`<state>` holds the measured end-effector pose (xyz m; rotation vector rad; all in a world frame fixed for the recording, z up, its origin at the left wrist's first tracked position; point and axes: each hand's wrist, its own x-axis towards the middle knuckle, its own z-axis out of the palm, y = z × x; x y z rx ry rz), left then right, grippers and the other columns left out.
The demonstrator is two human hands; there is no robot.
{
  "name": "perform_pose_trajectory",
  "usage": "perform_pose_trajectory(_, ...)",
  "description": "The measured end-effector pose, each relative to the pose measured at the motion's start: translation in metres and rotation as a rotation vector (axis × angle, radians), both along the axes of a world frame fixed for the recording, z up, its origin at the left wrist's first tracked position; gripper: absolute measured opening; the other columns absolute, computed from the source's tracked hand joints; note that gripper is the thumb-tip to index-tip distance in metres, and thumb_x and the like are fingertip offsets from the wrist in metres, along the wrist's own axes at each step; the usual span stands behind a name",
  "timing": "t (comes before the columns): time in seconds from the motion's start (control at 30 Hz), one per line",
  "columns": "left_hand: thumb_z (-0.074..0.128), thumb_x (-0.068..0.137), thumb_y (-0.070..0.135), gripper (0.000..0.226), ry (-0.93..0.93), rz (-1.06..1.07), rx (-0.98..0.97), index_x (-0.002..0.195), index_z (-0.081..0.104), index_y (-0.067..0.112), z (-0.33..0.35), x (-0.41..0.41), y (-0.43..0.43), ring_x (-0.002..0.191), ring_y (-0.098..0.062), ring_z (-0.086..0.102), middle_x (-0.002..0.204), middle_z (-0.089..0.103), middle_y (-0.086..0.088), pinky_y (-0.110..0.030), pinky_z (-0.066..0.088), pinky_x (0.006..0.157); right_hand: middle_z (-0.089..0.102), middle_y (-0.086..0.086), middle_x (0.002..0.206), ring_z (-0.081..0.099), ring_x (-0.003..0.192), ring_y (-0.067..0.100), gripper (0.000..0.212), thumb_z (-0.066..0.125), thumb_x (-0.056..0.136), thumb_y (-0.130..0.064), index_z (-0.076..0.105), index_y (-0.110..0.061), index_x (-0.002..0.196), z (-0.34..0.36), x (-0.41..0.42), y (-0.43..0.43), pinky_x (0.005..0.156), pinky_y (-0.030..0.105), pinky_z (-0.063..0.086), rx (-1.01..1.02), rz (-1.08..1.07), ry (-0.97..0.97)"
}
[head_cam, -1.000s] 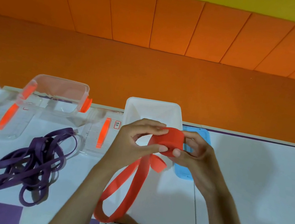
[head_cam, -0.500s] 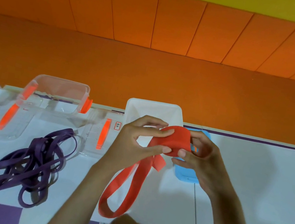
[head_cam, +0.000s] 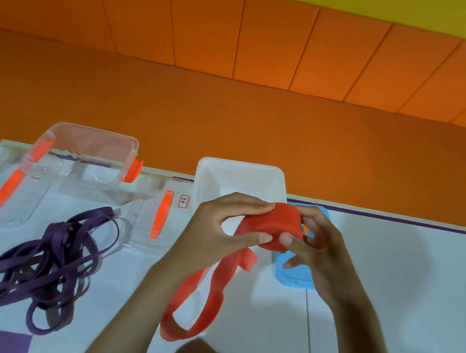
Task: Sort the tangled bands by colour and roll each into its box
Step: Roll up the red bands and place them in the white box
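Head view: the left hand (head_cam: 216, 229) pinches the wound roll of the red band (head_cam: 274, 227) between thumb and fingers; the right hand (head_cam: 320, 254) curls round its other side. The roll is held above the tabletop (head_cam: 397, 298) near the middle of its far edge, just before the white box (head_cam: 241, 174). Probably light, soft and springy: best pinched across the coil so it cannot unwind. It is matte, flat and wide, its tail hanging in 1 limp loop. The purple bands (head_cam: 49, 256) lie tangled toward the left edge.

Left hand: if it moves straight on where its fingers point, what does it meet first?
The left hand pinches the red band roll, so that comes first; beyond it, probably the right hand, whose thumb nearly touches its own.
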<state>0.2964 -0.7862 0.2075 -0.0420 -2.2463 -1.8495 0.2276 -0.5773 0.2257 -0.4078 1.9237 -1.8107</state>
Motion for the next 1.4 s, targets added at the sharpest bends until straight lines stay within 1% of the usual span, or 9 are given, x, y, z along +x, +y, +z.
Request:
perform_pose_trajectory(0.2, 0.094, 0.071, 0.03, 0.054, 0.009, 0.0, 0.196, 0.121, 0.077, 0.041, 0.002, 0.005, -0.01, 0.11, -0.023, 0.073, 0.113, 0.077, 0.004, -0.035, 0.06, 0.097, 0.071, 0.008, 0.122, 0.074, 0.109, 0.034, 0.037, 0.082, 0.086, -0.023, 0.064, -0.021, 0.118, -0.002, 0.007, -0.004, 0.077, 0.041, 0.065, -0.096, 0.041, -0.083)
perform_pose_trajectory(0.4, 0.093, 0.076, 0.011, 0.03, 0.082, 0.092, 0.256, 0.099, 0.078, 0.02, -0.002, 0.009, 0.0, 0.118, -0.019, 0.073, 0.121, 0.078, 0.004, -0.036, 0.059, 0.101, 0.073, 0.016, 0.121, 0.076, 0.103, 0.039, 0.05, 0.086, 0.079, -0.028, 0.062, -0.02, 0.122, 0.005, 0.011, -0.01, 0.076, 0.044, 0.065, -0.104, 0.042, -0.172)
perform_pose_trajectory(0.6, 0.09, 0.081, 0.023, 0.04, 0.026, 0.023, 0.178, 0.118, 0.08, 0.036, 0.004, 0.015, -0.014, 0.116, -0.019, 0.07, 0.117, 0.073, 0.006, -0.025, 0.058, 0.094, 0.069, 0.027, 0.124, 0.072, 0.112, 0.045, 0.049, 0.065, 0.092, -0.017, 0.045, 0.002, 0.132, -0.003, 0.021, -0.01, 0.082, 0.044, 0.063, -0.259, -0.012, -0.22)
perform_pose_trajectory(0.7, 0.091, 0.079, 0.028, 0.04, 0.077, 0.059, 0.181, 0.115, 0.08, 0.039, 0.007, 0.017, -0.019, 0.114, -0.018, 0.072, 0.116, 0.077, 0.009, -0.022, 0.058, 0.094, 0.073, 0.019, 0.12, 0.072, 0.113, 0.033, 0.047, 0.068, 0.092, -0.024, 0.052, -0.003, 0.131, -0.001, 0.02, -0.011, 0.092, 0.036, 0.061, -0.161, 0.065, -0.146)
perform_pose_trajectory(0.8, 0.094, 0.076, 0.022, 0.038, 0.081, 0.114, 0.197, 0.108, 0.079, 0.036, 0.003, 0.02, -0.015, 0.114, -0.019, 0.073, 0.114, 0.078, 0.009, -0.023, 0.058, 0.094, 0.079, 0.001, 0.107, 0.075, 0.1, 0.017, 0.045, 0.08, 0.082, -0.025, 0.064, -0.011, 0.122, 0.004, 0.016, -0.011, 0.082, 0.018, 0.056, 0.029, 0.077, -0.072)
perform_pose_trajectory(0.9, 0.091, 0.079, 0.017, 0.031, 0.107, 0.161, 0.21, 0.106, 0.079, 0.027, -0.002, 0.022, -0.004, 0.118, -0.021, 0.072, 0.116, 0.078, 0.007, -0.029, 0.059, 0.098, 0.079, 0.011, 0.11, 0.077, 0.099, 0.032, 0.054, 0.088, 0.082, -0.016, 0.061, -0.018, 0.129, 0.001, 0.02, -0.014, 0.08, 0.027, 0.061, -0.017, 0.037, -0.104)
perform_pose_trajectory(1.1, 0.084, 0.085, 0.024, 0.038, 0.092, 0.045, 0.235, 0.122, 0.079, 0.028, 0.009, 0.017, -0.005, 0.119, -0.023, 0.066, 0.118, 0.069, 0.004, -0.032, 0.057, 0.096, 0.073, 0.022, 0.117, 0.073, 0.11, 0.042, 0.057, 0.076, 0.087, -0.019, 0.049, -0.004, 0.134, 0.001, 0.029, -0.017, 0.089, 0.04, 0.062, -0.274, 0.012, -0.164)
perform_pose_trajectory(1.3, 0.095, 0.073, 0.031, 0.044, 0.075, 0.073, 0.204, 0.112, 0.076, 0.041, 0.018, 0.018, -0.009, 0.108, -0.016, 0.075, 0.111, 0.078, 0.011, -0.022, 0.059, 0.089, 0.076, 0.006, 0.115, 0.073, 0.108, 0.026, 0.049, 0.084, 0.083, -0.015, 0.063, -0.013, 0.127, 0.008, 0.022, -0.007, 0.088, 0.028, 0.059, -0.038, 0.055, -0.028)
perform_pose_trajectory(1.4, 0.093, 0.075, 0.029, 0.033, 0.091, 0.118, 0.216, 0.1, 0.073, 0.039, 0.016, 0.018, 0.0, 0.107, -0.014, 0.075, 0.109, 0.078, 0.013, -0.021, 0.058, 0.09, 0.076, 0.012, 0.117, 0.073, 0.109, 0.03, 0.045, 0.07, 0.091, -0.021, 0.059, -0.007, 0.132, 0.011, 0.022, -0.006, 0.093, 0.037, 0.062, -0.074, 0.034, 0.005)
